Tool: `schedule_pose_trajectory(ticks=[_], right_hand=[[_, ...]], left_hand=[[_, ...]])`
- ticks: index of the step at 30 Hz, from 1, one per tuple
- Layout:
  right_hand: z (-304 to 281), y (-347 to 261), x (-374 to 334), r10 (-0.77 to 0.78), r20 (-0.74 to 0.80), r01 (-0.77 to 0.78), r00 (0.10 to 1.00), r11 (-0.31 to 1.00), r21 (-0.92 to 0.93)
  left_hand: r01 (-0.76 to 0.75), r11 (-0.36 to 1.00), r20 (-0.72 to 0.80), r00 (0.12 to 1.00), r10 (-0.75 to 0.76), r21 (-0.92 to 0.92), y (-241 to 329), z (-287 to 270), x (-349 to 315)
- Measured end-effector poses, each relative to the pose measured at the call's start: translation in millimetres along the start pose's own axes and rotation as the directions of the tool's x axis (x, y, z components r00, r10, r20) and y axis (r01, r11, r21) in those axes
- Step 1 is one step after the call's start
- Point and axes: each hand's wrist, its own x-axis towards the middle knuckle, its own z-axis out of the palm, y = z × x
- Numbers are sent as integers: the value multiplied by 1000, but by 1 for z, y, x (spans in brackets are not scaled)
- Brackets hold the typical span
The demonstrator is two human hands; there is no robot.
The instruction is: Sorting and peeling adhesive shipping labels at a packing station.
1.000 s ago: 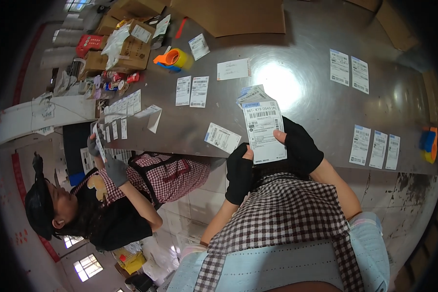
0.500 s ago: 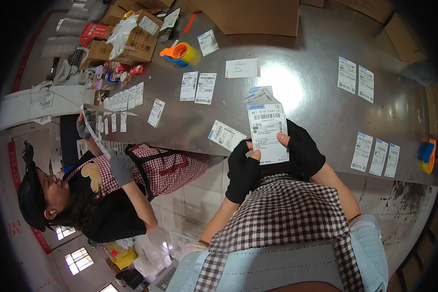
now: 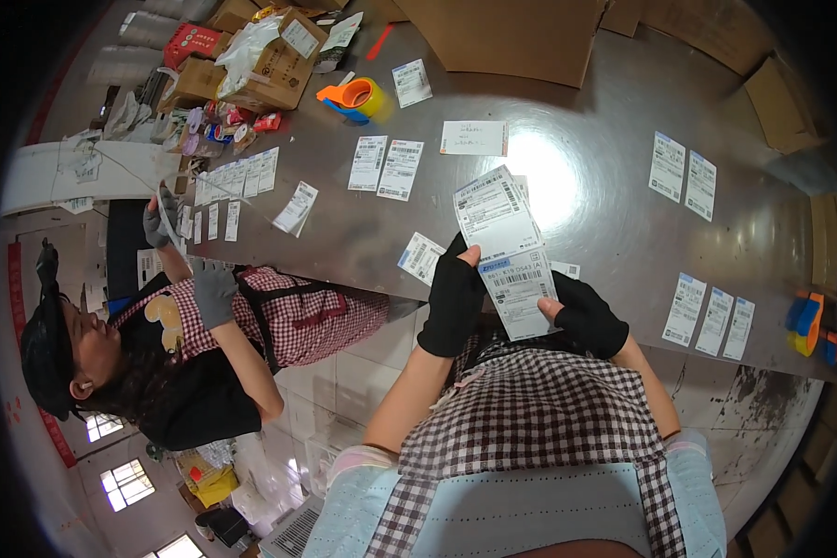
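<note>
My left hand (image 3: 454, 296) and my right hand (image 3: 581, 314), both in black fingerless gloves, hold a stack of white shipping labels (image 3: 510, 253) over the near edge of a steel table (image 3: 586, 200). The left thumb presses on the upper label, which is slid up and fanned to the left. The right thumb pins the lower label from the right side. More labels lie flat on the table around the stack.
A co-worker in a checked apron (image 3: 205, 335) stands to my left, gloved hands at a row of labels (image 3: 232, 179). An orange tape dispenser (image 3: 352, 97) and cardboard boxes (image 3: 260, 65) sit at the far left. Another tape dispenser (image 3: 809, 325) lies at the right edge.
The top label has slid up and to the left off the stack between my hands. The co-worker's raised hand has moved along the label row.
</note>
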Motion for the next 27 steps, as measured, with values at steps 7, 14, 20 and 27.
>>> schedule_pose_trajectory(ticks=[7, 14, 20, 27], right_hand=[[-5, -3, 1, -35, 20, 34, 999, 999, 36], [-5, -11, 2, -27, 12, 28, 1000, 999, -41], [-2, -8, -1, -4, -7, 3, 1000, 998, -58], [-3, -8, 0, 8, -11, -9, 1000, 999, -46]], left_hand=[[8, 991, -18, 1000, -5, 134, -2, 0, -2], [46, 997, -31, 999, -44, 68, -2, 1, -1], [-64, 993, -15, 998, 65, 101, -7, -10, 8], [-36, 999, -21, 999, 35, -27, -14, -12, 13]])
